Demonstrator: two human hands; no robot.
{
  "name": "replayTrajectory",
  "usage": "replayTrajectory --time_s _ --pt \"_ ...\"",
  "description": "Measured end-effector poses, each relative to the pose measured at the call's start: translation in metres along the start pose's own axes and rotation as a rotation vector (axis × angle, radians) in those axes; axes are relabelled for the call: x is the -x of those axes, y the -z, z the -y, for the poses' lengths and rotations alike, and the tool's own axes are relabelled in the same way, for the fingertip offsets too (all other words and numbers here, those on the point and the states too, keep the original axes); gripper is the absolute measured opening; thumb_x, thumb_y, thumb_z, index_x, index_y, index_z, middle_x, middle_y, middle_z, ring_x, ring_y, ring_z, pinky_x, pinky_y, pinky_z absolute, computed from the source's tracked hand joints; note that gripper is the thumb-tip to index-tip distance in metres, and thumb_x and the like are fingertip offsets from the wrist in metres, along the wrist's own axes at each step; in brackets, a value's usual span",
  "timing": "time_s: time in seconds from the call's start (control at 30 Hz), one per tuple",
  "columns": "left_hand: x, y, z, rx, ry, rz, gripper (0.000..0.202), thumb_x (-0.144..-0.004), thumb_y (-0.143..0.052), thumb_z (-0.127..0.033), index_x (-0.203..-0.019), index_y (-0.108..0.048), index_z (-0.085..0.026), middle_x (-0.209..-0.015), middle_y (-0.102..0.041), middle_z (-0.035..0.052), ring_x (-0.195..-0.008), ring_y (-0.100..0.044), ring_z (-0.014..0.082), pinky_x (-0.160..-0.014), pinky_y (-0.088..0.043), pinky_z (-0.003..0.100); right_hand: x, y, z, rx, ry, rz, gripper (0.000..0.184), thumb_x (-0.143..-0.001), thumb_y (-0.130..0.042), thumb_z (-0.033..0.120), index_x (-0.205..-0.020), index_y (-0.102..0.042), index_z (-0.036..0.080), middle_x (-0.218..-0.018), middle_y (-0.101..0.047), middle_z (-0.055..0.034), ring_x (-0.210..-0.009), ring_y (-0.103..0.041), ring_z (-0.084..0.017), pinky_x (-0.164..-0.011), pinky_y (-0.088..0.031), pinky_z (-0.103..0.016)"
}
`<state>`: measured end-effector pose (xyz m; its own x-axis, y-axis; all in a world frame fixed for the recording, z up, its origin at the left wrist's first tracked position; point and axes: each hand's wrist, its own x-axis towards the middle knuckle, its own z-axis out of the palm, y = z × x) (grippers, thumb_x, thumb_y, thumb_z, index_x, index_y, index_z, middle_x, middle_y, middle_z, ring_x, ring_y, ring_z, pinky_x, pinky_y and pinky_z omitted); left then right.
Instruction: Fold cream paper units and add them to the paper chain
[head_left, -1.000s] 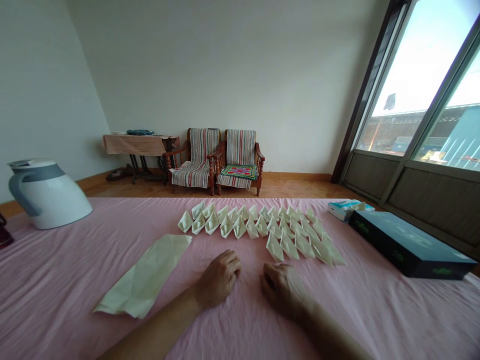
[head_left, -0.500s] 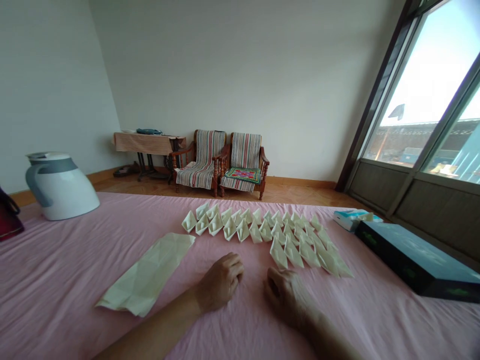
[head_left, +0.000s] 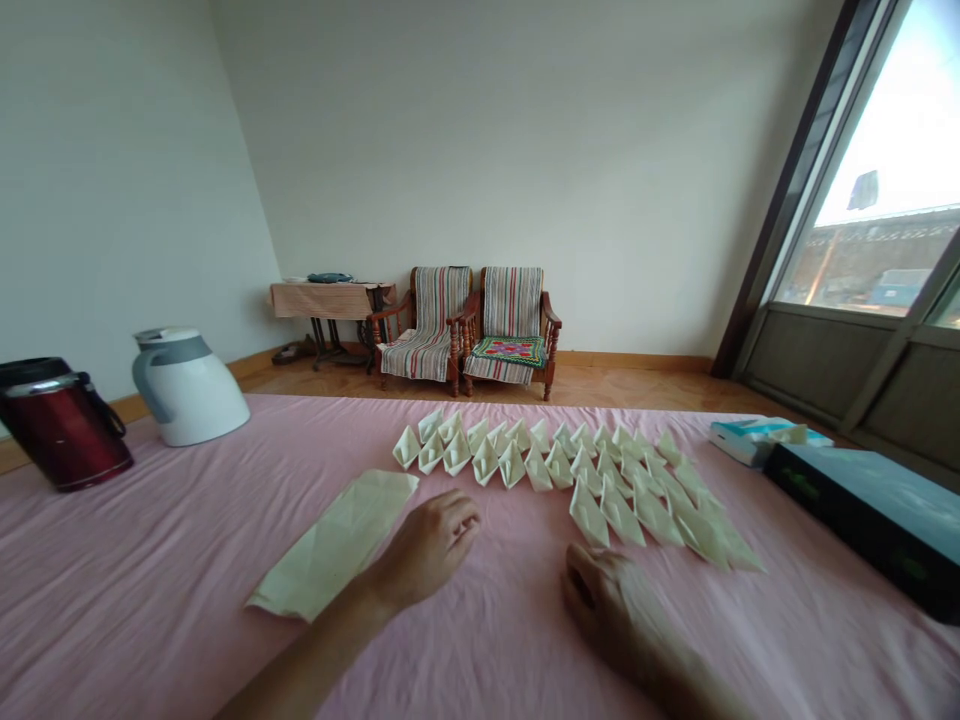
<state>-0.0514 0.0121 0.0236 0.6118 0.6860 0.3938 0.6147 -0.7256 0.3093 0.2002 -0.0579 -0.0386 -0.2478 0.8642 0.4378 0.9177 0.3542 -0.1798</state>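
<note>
Far left on the pink table (head_left: 150, 590): a red pot (head_left: 60, 425) w/ a white jug (head_left: 191, 385) next to it. Then a flat creased paper sheet (head_left: 337, 545). The left hand (head_left: 424, 550) rests just beside its right edge, fingers loosely curled, holding nothing. Behind the hands sit rows of small paper boats (head_left: 570, 470). The right hand (head_left: 622, 615) lies on the cloth near the front boats, fingers curled in, empty. Far right: a tissue box (head_left: 757, 440) & a dark box (head_left: 870, 510).

Dark box (head_left: 870, 510) cut by right edge; curled right hand's (head_left: 611, 610) fingertips hidden.
</note>
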Motion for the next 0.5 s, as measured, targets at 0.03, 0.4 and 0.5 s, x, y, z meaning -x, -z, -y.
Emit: replayTrajectory --time_s 0.03,0.4,0.5 --pt "0.001 0.008 0.006 -0.002 0.046 -0.023 0.015 -0.085 -0.047 -0.011 -0.081 -0.059 -0.018 -0.081 -0.061 0.0028 -0.076 -0.057 0.0166 -0.069 -0.044 0.026 0.000 -0.001 -0.001 0.003 0.000 0.000 0.019 -0.083 -0.044 0.015 -0.065 -0.042 0.021 -0.058 -0.053 0.0019 -0.053 -0.043 -0.012 -0.055 -0.019 -0.029" --pt "0.056 0.041 0.078 -0.082 0.515 -0.051 0.046 -0.073 -0.063 -0.032 -0.116 -0.055 -0.017 -0.124 -0.060 0.0143 -0.116 -0.056 0.0303 -0.097 -0.041 0.040 0.003 -0.012 -0.007 0.020 -0.009 0.005 0.020 -0.084 -0.043 0.016 -0.066 -0.040 0.022 -0.057 -0.048 0.0032 -0.053 -0.043 -0.012 -0.055 -0.018 -0.029" --pt "0.061 0.037 0.083 -0.071 0.569 -0.006 0.059 -0.071 -0.065 -0.033 -0.126 -0.051 -0.016 -0.132 -0.056 0.0161 -0.121 -0.054 0.0302 -0.101 -0.040 0.039 0.003 -0.013 -0.008 0.026 -0.007 0.004 0.021 -0.085 -0.043 0.017 -0.066 -0.040 0.022 -0.057 -0.048 0.0031 -0.052 -0.044 -0.012 -0.054 -0.018 -0.029"
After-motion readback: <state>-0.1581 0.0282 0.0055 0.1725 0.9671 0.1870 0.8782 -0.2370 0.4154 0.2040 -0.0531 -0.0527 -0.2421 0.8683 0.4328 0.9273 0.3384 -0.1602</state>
